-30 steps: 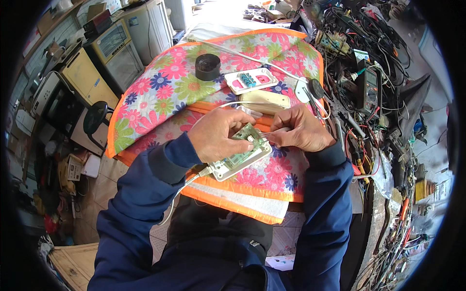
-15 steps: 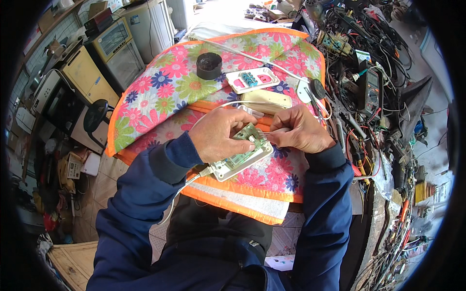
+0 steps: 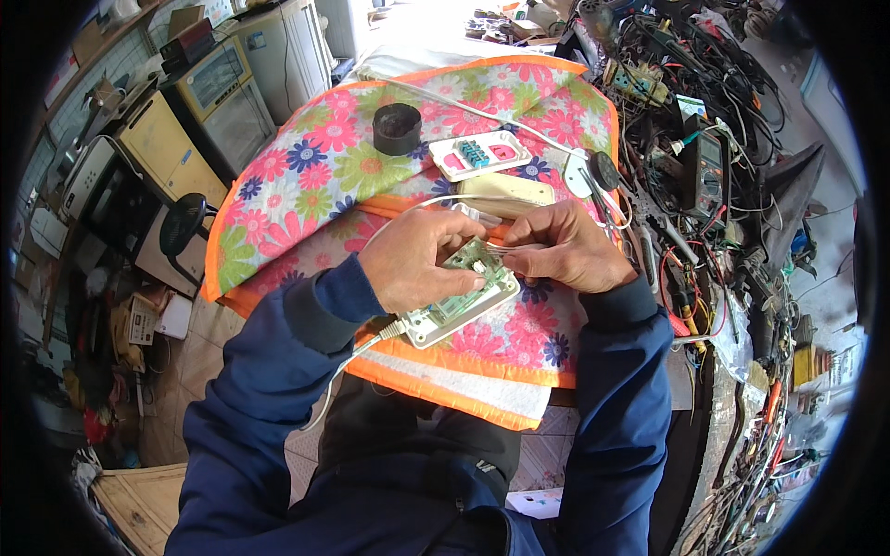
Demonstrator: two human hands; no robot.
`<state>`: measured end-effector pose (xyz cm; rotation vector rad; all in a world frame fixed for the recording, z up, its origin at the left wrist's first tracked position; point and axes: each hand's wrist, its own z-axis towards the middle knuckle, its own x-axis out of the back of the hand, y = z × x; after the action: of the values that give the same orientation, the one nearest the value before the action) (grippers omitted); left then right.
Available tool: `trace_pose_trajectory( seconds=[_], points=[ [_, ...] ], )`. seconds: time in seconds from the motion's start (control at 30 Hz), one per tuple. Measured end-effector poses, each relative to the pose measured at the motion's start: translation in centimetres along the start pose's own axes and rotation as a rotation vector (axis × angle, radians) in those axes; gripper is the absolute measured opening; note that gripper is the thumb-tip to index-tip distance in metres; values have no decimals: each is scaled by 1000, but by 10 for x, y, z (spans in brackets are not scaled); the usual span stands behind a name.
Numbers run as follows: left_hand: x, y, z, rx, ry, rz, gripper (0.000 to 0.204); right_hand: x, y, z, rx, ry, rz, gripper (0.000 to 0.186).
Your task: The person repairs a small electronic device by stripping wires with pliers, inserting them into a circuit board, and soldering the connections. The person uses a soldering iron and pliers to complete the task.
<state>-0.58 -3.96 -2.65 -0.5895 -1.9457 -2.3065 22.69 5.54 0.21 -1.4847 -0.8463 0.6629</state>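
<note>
My left hand (image 3: 417, 260) is closed on a green circuit board (image 3: 461, 298), its thumb along the board's upper face. Under the board lies a white plastic housing half (image 3: 443, 335) with a cable (image 3: 366, 346) leaving its near-left corner. At the board's far-right edge, my right hand (image 3: 565, 248) pinches thin pale wires (image 3: 502, 248) between thumb and fingers. Their ends are partly hidden by the fingertips. Beyond the hands rests a cream-coloured oblong case (image 3: 510, 190). Farther off is a white cover (image 3: 479, 153) with pink areas and blue parts on it.
A flowered cloth with an orange border (image 3: 348, 167) covers the work surface. On it stand a black round cup (image 3: 397, 129) and a white cable (image 3: 482, 109). Tangled cables and tools crowd the right side, around a multimeter (image 3: 706, 176). A black stool (image 3: 188, 227) is at left.
My right hand has shifted very slightly left and nearer the board, still pinching the wires. The left hand keeps its hold on the board.
</note>
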Motion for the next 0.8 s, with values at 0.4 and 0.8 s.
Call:
trace_pose_trajectory(
  seconds=[0.4, 0.8],
  points=[
    [1, 5, -2, 124, -38, 74, 49, -20, -1, -9, 121, 83, -155, 3],
    [-1, 5, -2, 122, -31, 49, 46, -24, -1, -11, 129, 116, -309, 5]
  ],
)
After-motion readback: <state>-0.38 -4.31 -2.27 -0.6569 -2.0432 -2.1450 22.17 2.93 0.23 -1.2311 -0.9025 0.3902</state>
